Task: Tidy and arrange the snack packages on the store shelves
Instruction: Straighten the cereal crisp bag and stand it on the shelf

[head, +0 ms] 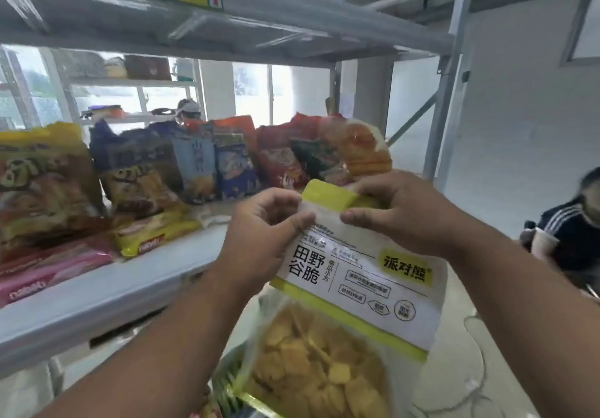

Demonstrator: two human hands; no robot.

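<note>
Both hands, left (259, 232) and right (402, 213), pinch the snack bag's (357, 274) top edge (fingers curled tight).

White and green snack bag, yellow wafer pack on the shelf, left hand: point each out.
White and green snack bag (363, 274): head view, white label panel.
Yellow wafer pack (156, 232): head view, front face.
Left hand (259, 232): head view, back of hand.

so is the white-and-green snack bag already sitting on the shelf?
No. The white-and-green snack bag is held in the air in front of the shelf, its top edge pinched by the left hand and right hand.
</note>
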